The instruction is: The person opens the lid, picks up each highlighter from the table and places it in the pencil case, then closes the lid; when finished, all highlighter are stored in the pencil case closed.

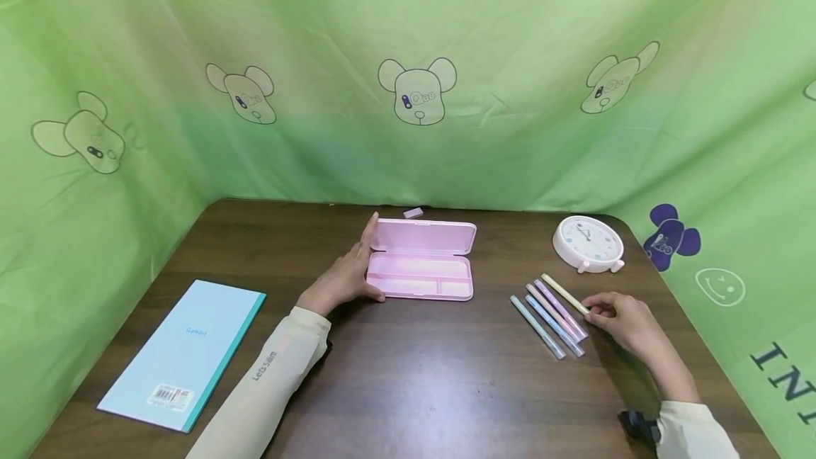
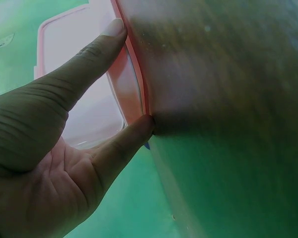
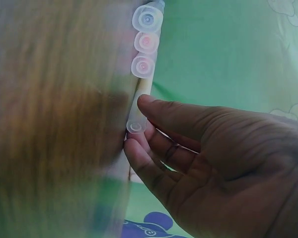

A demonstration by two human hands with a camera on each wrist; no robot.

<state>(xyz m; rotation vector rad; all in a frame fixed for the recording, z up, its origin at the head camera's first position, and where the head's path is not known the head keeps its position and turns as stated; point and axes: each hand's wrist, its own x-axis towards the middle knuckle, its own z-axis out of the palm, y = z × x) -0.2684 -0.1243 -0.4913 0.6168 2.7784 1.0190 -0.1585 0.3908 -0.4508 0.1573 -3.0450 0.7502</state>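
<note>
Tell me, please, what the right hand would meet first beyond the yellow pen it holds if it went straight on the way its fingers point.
Most likely the purple pen, lying left of the yellow pen; the height of the right hand is hard to judge, so it might pass above.

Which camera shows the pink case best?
The head view, where the pink case shows both lid and compartments. The left wrist view shows part, the left hand covering some; the right wrist view, none of it.
</note>
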